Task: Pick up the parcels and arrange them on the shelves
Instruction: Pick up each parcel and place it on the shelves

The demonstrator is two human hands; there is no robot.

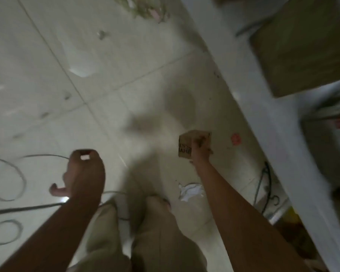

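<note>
I held a small cardboard parcel (186,146) in my right hand (200,154), fingers clamped over its top and far side, above the tiled floor (47,75). It was close to cube-shaped, so I could make out no clear long axis; one printed face looked toward my left and one corner pointed down at the floor. The lettering was too blurred to read. My left hand (82,169) hung apart from it, loosely curled with the fingertips drawn toward each other and holding nothing.

Just right of the parcel ran the white frame of the shelves (249,91), slanting across the view, with a large brown box (302,46) lying on a shelf behind it. On the floor lay a crumpled white paper (188,191) below the parcel, a red spot (236,138) beside it, loops of grey cable (8,173) to my left, and a heap of scraps (145,6) far ahead.
</note>
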